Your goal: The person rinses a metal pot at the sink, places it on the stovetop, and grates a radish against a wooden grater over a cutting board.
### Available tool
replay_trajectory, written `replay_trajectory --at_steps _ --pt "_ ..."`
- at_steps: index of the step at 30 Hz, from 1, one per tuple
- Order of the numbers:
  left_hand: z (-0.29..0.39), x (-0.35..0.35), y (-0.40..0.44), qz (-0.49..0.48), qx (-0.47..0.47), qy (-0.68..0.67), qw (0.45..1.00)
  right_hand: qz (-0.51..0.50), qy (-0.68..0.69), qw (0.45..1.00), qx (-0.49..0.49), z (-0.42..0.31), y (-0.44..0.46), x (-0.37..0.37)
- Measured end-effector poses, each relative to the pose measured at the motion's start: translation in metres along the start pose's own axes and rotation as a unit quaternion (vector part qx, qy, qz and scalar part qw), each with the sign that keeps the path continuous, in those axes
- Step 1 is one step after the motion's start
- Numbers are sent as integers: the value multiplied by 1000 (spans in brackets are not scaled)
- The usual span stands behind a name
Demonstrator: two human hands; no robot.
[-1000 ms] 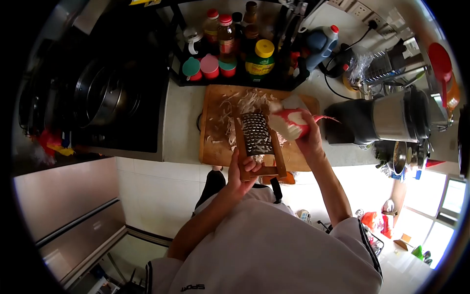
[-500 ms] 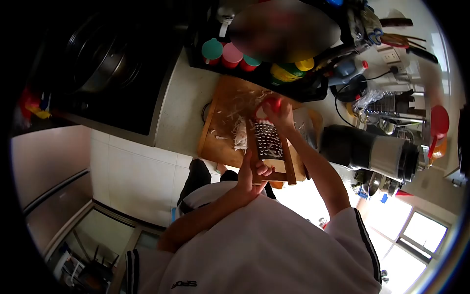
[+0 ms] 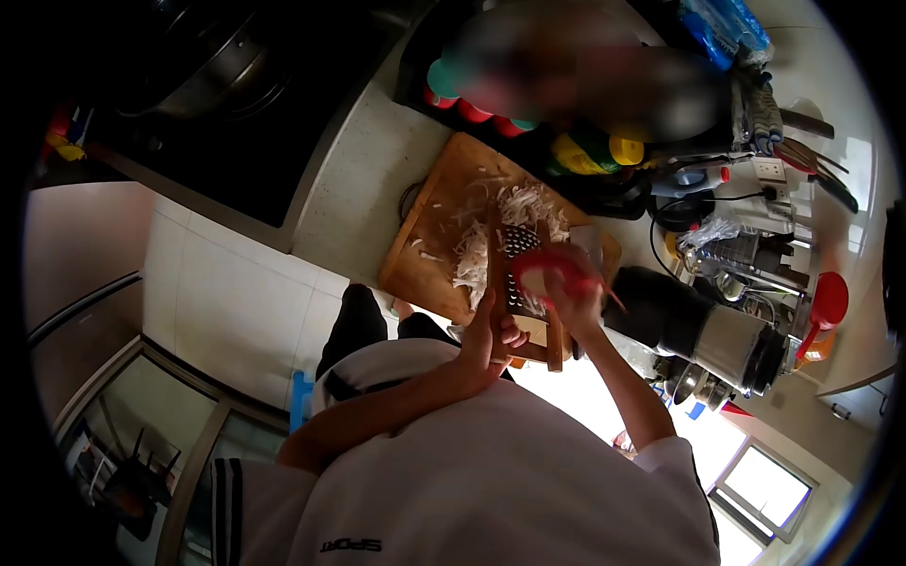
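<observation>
A wooden-framed grater point(image 3: 497, 255) slants over the near edge of a wooden cutting board point(image 3: 425, 222). My left hand point(image 3: 486, 341) is closed around the lower left part of its frame. My right hand point(image 3: 576, 288), blurred by motion, grips a red-skinned vegetable point(image 3: 540, 274) with a pale cut face, against the lower half of the metal grating surface. Pale shreds point(image 3: 472, 253) lie on the board left of the grater and beyond its top end. Part of a flat metal blade point(image 3: 587, 243) shows on the board to the right.
A black stove point(image 3: 226, 141) with a pan is at the upper left. Behind the board stands a rack with red jars and a yellow-capped bottle point(image 3: 626, 151). A blender point(image 3: 722, 330) lies to the right, near a red ladle point(image 3: 829, 300) and hanging knives.
My right hand and the vegetable moved from beside the grater to its top, then down along it towards me. The view has turned, and the board now appears more slanted.
</observation>
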State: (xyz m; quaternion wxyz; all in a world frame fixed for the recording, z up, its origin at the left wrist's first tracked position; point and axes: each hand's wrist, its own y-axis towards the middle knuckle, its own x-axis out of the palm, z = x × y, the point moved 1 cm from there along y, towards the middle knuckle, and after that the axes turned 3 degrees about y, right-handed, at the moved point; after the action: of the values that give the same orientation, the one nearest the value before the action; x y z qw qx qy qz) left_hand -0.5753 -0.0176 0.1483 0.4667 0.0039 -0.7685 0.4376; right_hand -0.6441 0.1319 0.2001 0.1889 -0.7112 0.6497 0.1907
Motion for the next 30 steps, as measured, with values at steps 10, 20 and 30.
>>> replay_trajectory --at_steps 10,20,30 --pt "-4 -10 1 -49 23 -17 998 52 10 998 -43 127 89 20" --pt "0 -12 6 -58 17 -10 998 -47 421 884 198 40 16 -35" --pt "-1 -8 3 -32 27 -4 999 84 119 976 163 43 -12 -12"
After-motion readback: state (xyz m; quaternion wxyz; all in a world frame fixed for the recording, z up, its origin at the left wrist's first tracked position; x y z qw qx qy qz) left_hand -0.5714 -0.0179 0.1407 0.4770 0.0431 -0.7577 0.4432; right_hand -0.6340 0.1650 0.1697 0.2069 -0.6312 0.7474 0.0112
